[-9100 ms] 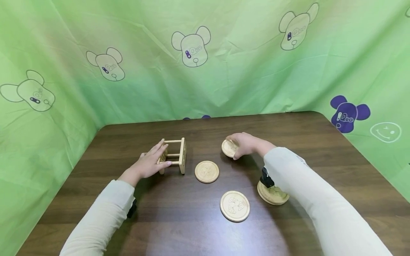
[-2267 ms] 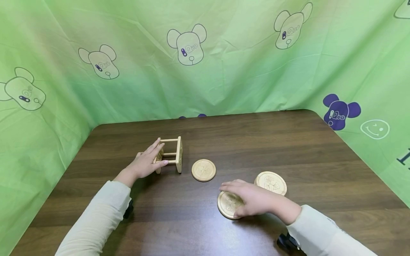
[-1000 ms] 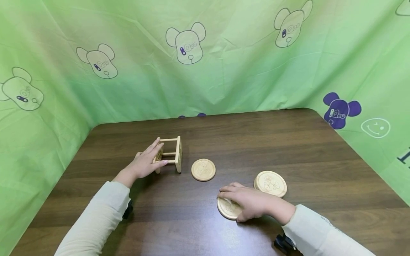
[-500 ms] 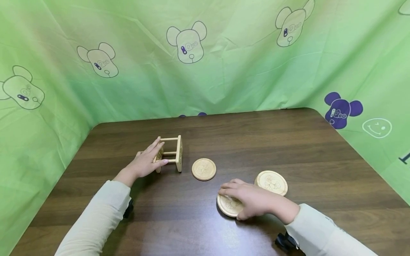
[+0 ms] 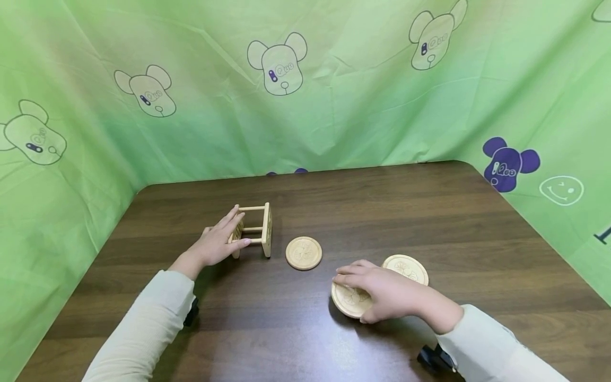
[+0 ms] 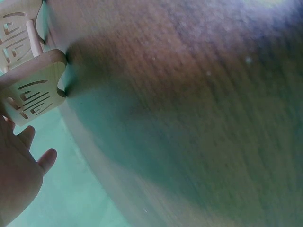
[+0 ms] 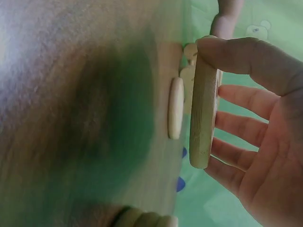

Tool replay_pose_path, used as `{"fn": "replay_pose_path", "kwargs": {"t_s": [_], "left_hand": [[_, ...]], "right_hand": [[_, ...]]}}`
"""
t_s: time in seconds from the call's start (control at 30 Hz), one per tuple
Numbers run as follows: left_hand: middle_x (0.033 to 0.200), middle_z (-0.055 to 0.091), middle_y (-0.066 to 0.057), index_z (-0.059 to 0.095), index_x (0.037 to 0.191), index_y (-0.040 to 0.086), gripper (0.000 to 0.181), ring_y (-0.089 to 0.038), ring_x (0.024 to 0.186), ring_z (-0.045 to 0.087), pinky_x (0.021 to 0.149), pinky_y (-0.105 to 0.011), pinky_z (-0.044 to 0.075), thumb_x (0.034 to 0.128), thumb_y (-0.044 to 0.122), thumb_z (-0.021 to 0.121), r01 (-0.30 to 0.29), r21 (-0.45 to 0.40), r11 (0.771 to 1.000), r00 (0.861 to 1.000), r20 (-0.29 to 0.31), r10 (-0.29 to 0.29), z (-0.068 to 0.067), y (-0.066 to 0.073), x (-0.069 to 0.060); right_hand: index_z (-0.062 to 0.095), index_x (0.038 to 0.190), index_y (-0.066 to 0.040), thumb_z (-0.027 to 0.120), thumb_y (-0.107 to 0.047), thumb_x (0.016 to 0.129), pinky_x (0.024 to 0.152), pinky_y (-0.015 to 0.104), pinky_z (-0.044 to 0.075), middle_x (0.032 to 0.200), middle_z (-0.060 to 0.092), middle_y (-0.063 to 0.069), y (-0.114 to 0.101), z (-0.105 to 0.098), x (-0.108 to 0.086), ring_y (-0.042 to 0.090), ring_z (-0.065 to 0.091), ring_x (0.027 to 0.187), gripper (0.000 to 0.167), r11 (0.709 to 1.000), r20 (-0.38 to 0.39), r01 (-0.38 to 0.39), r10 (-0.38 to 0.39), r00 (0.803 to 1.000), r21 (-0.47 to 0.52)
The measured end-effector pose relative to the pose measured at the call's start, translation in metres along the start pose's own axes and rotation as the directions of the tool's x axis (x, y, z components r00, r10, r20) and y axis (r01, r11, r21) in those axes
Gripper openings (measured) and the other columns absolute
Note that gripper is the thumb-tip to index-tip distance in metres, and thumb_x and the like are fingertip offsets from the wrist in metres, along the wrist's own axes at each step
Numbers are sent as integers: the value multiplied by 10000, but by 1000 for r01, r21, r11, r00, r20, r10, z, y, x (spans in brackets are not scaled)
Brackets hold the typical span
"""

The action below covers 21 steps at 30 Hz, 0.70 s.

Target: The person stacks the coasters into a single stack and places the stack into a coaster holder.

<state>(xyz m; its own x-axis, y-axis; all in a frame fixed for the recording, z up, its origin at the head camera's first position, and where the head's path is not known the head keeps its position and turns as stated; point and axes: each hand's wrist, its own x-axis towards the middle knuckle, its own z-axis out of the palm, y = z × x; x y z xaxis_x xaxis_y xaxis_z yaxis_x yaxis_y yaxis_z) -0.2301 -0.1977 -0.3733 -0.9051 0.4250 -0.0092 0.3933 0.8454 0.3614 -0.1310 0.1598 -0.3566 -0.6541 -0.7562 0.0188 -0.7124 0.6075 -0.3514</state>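
Note:
In the head view my left hand [image 5: 214,247] rests on a wooden rack [image 5: 267,230], fingers extended over its left panel, thumb on a rod. The left wrist view shows the rack's slotted panel [image 6: 35,92] beside that hand [image 6: 21,175], two fingers sticking out free. My right hand [image 5: 389,292] pinches a round wooden coaster [image 5: 349,301] carved with a pattern, fingers at its far edge and thumb at the near one. Seen edge-on in the right wrist view, this coaster [image 7: 203,113] hangs above the table, between thumb and fingertips of the hand [image 7: 265,137].
Another carved coaster [image 5: 304,253] lies flat between the rack and my right hand. Stacked coasters [image 5: 407,267] stand just behind the right hand, partly hidden by it. A green printed cloth [image 5: 210,143] hangs behind the brown table [image 5: 229,329].
My right hand has lifted the coaster off the table and shifted it slightly right and away from me. The left hand and the rack have stayed in place.

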Motion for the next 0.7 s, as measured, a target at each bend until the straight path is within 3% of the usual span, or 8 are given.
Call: {"fn": "replay_pose_path", "kwargs": {"t_s": [0.7], "left_hand": [[1444, 16, -52, 173, 1388, 108, 800, -246, 1275, 145, 876, -555, 175, 803, 622, 356, 4, 11, 1000, 1000, 7, -4, 0, 0, 0]], "right_hand": [[500, 1206, -59, 740, -162, 547, 827, 410, 374, 1235, 451, 108, 18, -28, -25, 255, 372, 1104, 709, 996, -124, -84, 88, 988, 43]]}}
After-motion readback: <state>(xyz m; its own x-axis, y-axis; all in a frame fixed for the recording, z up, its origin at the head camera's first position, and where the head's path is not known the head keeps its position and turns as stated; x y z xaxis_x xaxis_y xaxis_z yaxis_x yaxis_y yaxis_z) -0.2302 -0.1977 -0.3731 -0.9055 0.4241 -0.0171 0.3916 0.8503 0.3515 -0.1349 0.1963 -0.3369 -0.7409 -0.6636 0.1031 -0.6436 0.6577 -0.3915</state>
